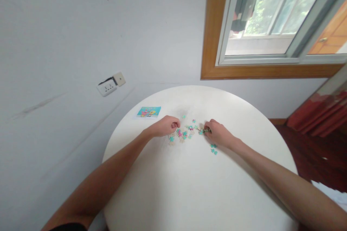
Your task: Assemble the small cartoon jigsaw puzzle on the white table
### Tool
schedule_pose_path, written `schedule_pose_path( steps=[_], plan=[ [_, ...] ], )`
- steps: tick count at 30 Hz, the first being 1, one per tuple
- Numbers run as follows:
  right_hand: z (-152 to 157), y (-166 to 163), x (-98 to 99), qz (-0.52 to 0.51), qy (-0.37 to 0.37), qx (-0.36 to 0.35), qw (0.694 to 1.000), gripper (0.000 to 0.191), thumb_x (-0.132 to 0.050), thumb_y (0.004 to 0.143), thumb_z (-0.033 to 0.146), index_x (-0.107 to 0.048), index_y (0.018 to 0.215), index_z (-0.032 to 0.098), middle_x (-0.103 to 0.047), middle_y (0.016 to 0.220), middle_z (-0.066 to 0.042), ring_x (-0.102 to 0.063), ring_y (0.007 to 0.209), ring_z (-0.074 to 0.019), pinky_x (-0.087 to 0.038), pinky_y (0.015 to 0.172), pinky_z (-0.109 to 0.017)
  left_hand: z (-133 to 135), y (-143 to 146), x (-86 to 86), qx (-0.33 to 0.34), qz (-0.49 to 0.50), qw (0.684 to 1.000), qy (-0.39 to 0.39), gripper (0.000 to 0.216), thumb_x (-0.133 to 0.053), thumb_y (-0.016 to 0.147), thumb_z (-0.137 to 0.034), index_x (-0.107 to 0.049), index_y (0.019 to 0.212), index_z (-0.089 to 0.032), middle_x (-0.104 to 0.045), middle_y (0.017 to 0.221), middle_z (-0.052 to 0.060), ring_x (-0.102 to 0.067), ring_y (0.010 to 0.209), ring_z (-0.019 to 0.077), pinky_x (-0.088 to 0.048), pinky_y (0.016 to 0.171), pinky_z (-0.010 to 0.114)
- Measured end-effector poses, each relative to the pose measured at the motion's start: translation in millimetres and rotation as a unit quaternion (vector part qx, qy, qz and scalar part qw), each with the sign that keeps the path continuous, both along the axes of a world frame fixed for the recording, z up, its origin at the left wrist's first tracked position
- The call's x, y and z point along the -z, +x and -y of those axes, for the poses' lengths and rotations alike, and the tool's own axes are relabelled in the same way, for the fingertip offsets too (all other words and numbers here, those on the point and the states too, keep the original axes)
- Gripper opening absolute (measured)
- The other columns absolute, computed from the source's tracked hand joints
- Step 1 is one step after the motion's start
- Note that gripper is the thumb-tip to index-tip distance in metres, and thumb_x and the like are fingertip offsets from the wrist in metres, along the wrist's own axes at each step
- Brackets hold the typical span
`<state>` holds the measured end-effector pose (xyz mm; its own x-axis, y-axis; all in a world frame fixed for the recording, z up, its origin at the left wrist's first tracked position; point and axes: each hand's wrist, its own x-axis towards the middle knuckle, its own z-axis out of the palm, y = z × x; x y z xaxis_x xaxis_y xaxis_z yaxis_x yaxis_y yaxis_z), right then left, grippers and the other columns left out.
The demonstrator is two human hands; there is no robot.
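White wall socket [107,87]; wood-framed window [295,48], with dark cloth [246,1], perhaps clothing, beyond it; red curtain [321,110].

Left hand [168,125]: fingers curled, tips mostly hidden, can't tell if it's holding anything. Right hand [218,132]: blocks view of some puzzle pieces [185,135], grip unclear. Prints on pieces too small to make out; pale ones blur into the desk [168,195]. Lettering on picture card [148,112] illegible. Desk's near side, dark sleeve [69,227], window [271,14] and red curtain [320,110] cropped by frame edges.
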<state>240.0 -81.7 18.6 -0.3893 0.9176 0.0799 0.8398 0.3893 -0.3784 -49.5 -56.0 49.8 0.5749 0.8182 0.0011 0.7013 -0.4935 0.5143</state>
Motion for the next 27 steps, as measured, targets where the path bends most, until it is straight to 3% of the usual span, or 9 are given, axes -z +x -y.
schedule_pose_path(
  steps=[3, 7, 12, 15, 19, 21, 23, 27],
  plan=[
    [-9, 1, 0.8, -0.070, 0.001, -0.004, 0.998, 0.013, -0.058, 0.081, 0.011, -0.068, 0.086, 0.018, -0.068, 0.087, -0.007, -0.062, 0.077, -0.0182, -0.041, 0.068, -0.027, -4, -3, 1.1, -0.021, 0.028, 0.999, -0.006, 0.024, -0.052, 0.076, -0.015, -0.072, 0.090, -0.015, -0.073, 0.083, 0.004, -0.066, 0.078, 0.0157, -0.049, 0.072, 0.022],
    [-19, 9, -1.2, -0.202, -0.038, 0.008, 0.979, 0.014, -0.056, 0.085, 0.018, -0.068, 0.091, 0.016, -0.068, 0.071, -0.004, -0.061, 0.062, -0.0155, -0.045, 0.062, -0.026, -8, -5, 1.2, -0.039, 0.038, 0.998, 0.016, 0.024, -0.053, 0.084, -0.028, -0.073, 0.091, -0.017, -0.073, 0.093, 0.005, -0.067, 0.085, 0.0176, -0.050, 0.078, 0.025],
    [-27, 15, -4.0, -0.323, -0.122, 0.025, 0.938, 0.025, -0.048, 0.088, 0.024, -0.064, 0.105, 0.015, -0.072, 0.083, -0.006, -0.052, 0.048, -0.0108, -0.044, 0.049, -0.025, -5, -3, -2.2, 0.011, 0.012, 0.997, 0.069, 0.024, -0.053, 0.088, -0.032, -0.072, 0.095, -0.018, -0.070, 0.100, 0.007, -0.064, 0.091, 0.0185, -0.049, 0.085, 0.028],
    [-27, 17, -7.9, -0.338, -0.131, -0.001, 0.932, 0.030, -0.049, 0.083, 0.019, -0.064, 0.108, 0.015, -0.073, 0.089, -0.007, -0.053, 0.052, -0.0110, -0.046, 0.051, -0.025, 1, 3, -6.4, 0.044, 0.035, 0.994, 0.091, 0.024, -0.050, 0.093, -0.030, -0.070, 0.096, -0.019, -0.069, 0.101, 0.006, -0.063, 0.093, 0.0175, -0.047, 0.087, 0.027],
    [-23, 19, -11.7, -0.326, -0.152, -0.043, 0.932, 0.043, -0.049, 0.073, 0.010, -0.065, 0.112, 0.014, -0.069, 0.079, -0.004, -0.062, 0.064, -0.0146, -0.049, 0.058, -0.026, 6, 8, -10.2, 0.073, 0.044, 0.992, 0.097, 0.023, -0.050, 0.095, -0.030, -0.070, 0.095, -0.019, -0.069, 0.100, 0.006, -0.063, 0.095, 0.0176, -0.047, 0.088, 0.027],
    [-23, 19, -10.2, -0.349, -0.164, -0.051, 0.921, 0.045, -0.051, 0.071, 0.010, -0.063, 0.114, 0.015, -0.070, 0.086, -0.005, -0.065, 0.069, -0.0154, -0.051, 0.061, -0.026, 6, 8, -9.8, 0.078, 0.041, 0.991, 0.101, 0.023, -0.050, 0.095, -0.030, -0.070, 0.095, -0.019, -0.069, 0.100, 0.006, -0.063, 0.096, 0.0178, -0.047, 0.089, 0.027],
    [-23, 18, -6.5, -0.374, -0.151, -0.053, 0.913, 0.038, -0.055, 0.072, 0.012, -0.062, 0.109, 0.016, -0.069, 0.089, -0.005, -0.067, 0.071, -0.0157, -0.052, 0.064, -0.027, 5, 8, -6.9, 0.076, 0.040, 0.991, 0.107, 0.023, -0.050, 0.096, -0.030, -0.070, 0.095, -0.019, -0.070, 0.100, 0.006, -0.063, 0.096, 0.0179, -0.047, 0.090, 0.028],
    [-27, 13, 2.2, -0.374, -0.116, -0.035, 0.920, 0.022, -0.062, 0.077, 0.024, -0.061, 0.098, 0.017, -0.064, 0.066, 0.001, -0.064, 0.059, -0.0151, -0.050, 0.059, -0.026, 6, 17, 7.0, 0.077, 0.047, 0.987, 0.131, 0.023, -0.050, 0.096, -0.028, -0.071, 0.098, -0.018, -0.071, 0.104, 0.007, -0.063, 0.101, 0.0198, -0.047, 0.096, 0.033]
  ],
)
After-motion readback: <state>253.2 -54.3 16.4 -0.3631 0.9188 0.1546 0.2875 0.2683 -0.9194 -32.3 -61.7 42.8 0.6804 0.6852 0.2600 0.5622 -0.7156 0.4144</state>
